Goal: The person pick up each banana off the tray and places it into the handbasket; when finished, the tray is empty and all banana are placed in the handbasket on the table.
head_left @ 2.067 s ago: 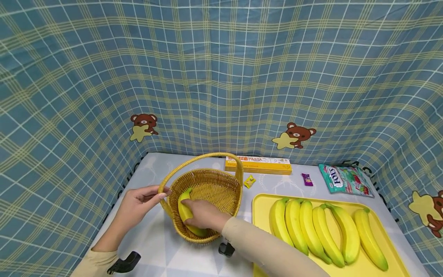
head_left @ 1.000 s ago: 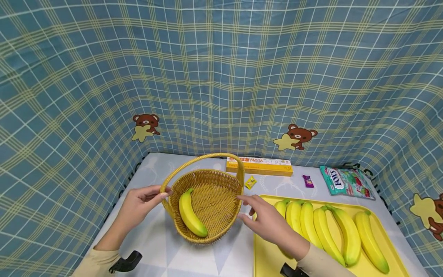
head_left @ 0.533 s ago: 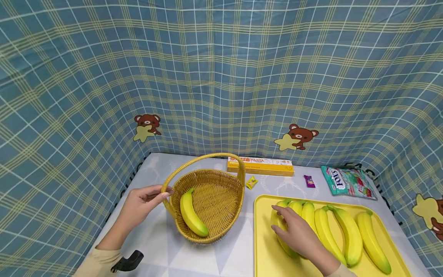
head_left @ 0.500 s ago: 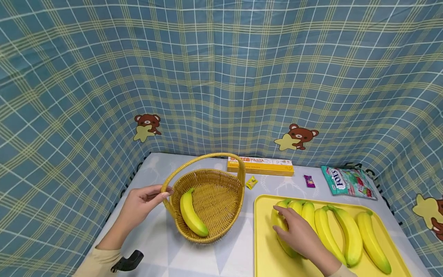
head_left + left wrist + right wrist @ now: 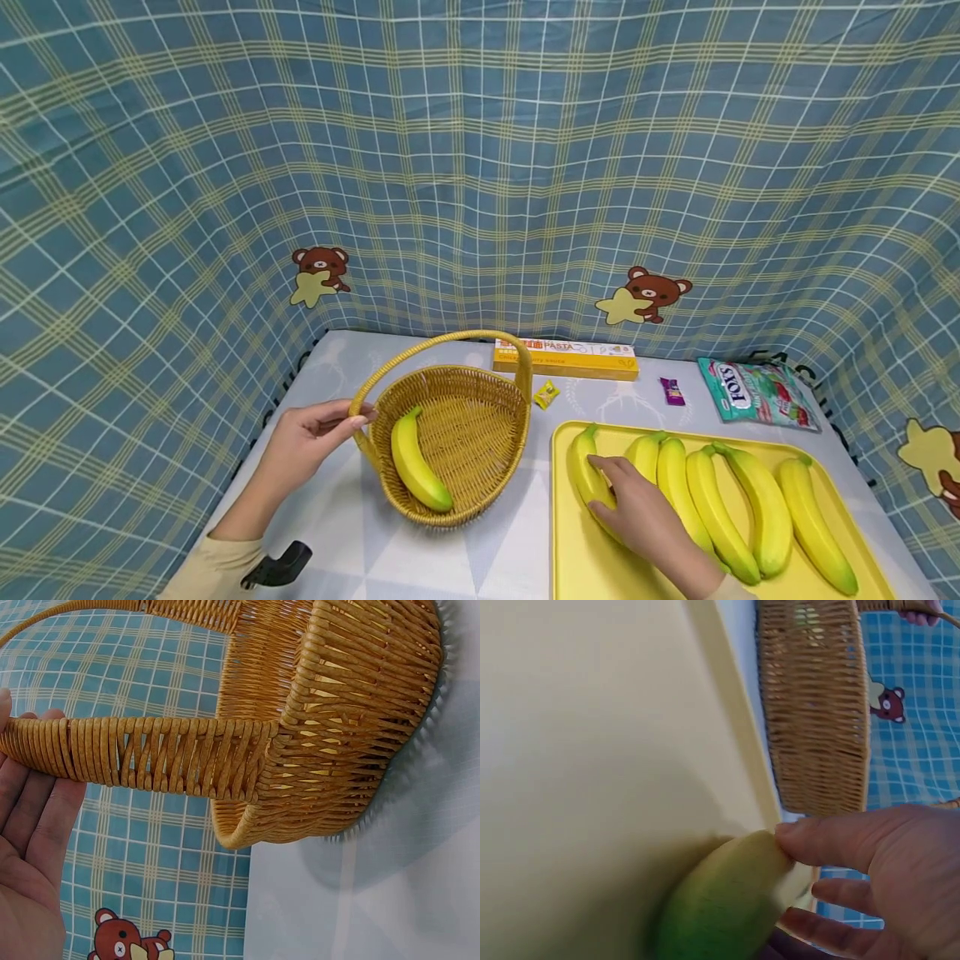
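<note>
My left hand (image 5: pixel 303 446) pinches the left side of the handle (image 5: pixel 420 344) of a brown wicker basket (image 5: pixel 476 425). In the left wrist view its fingers pass behind the woven handle (image 5: pixel 165 754). One yellow banana (image 5: pixel 416 467) with green tips lies along the basket's left inner wall. Over the yellow tray (image 5: pixel 573 558), my right hand (image 5: pixel 637 512) grips the leftmost banana (image 5: pixel 587 462) between thumb and fingers. Up close in the right wrist view, the thumb presses this banana's (image 5: pixel 720 900) side near the tray surface. The hand hides its lower part.
Several more bananas (image 5: pixel 720 508) lie side by side on the tray, right of my right hand. Behind are a pasta box (image 5: pixel 566 367), a yellow candy (image 5: pixel 546 393), a purple candy (image 5: pixel 672 391) and a teal Fox's bag (image 5: pixel 757 393). A plaid curtain surrounds the table.
My right hand has let go of the banana in the basket and moved right to the tray. The leftmost tray banana has shifted left, apart from the row. My left hand stays on the handle.
</note>
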A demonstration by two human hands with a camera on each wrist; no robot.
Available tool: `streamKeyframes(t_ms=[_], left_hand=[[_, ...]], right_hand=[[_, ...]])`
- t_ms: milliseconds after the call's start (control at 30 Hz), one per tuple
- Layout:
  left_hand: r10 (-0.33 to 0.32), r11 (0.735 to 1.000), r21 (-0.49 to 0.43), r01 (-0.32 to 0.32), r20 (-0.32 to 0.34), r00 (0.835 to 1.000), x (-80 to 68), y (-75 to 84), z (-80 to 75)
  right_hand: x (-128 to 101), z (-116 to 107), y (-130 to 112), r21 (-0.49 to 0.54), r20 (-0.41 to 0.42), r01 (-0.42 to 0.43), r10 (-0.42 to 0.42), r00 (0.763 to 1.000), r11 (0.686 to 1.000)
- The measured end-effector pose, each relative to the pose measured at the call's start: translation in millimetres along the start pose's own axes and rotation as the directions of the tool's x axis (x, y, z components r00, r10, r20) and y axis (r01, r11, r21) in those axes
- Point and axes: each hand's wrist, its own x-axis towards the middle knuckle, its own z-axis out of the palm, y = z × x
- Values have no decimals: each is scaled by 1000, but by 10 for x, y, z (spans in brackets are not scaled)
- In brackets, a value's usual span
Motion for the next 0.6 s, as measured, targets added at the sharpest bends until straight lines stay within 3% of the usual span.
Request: streamKeyframes(t_ms=[600], left_hand=[[-3,1000,7,3,-10,1000,3,-15,7]], right_hand=[[6,41,2,51,47,-35,33,998,998]])
